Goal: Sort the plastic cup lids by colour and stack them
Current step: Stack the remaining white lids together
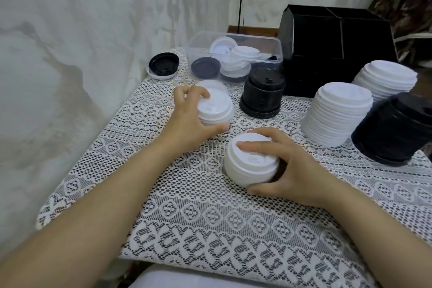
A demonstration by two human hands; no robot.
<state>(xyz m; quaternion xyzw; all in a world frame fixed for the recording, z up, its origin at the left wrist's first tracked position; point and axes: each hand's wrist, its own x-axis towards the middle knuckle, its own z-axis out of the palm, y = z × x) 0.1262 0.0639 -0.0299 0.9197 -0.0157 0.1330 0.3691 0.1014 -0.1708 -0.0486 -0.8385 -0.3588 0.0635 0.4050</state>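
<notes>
My left hand [187,121] grips a short stack of white lids [216,110] at mid-table, fingers over its far rim and thumb at its near side. Nearer to me, my right hand [289,166] holds another white lid stack [250,166], index finger across the top and thumb under the front edge. A black lid stack [263,92] stands just behind. On the right are two tall white stacks [336,114] [385,79] and a large tilted black stack [395,131]. A clear plastic tub [236,54] at the back holds loose white and black lids.
A black lid nested on a white one [163,65] lies at the table's far left corner. A black divided box [336,51] stands behind the stacks. The lace-covered table [210,217] meets a white wall on the left.
</notes>
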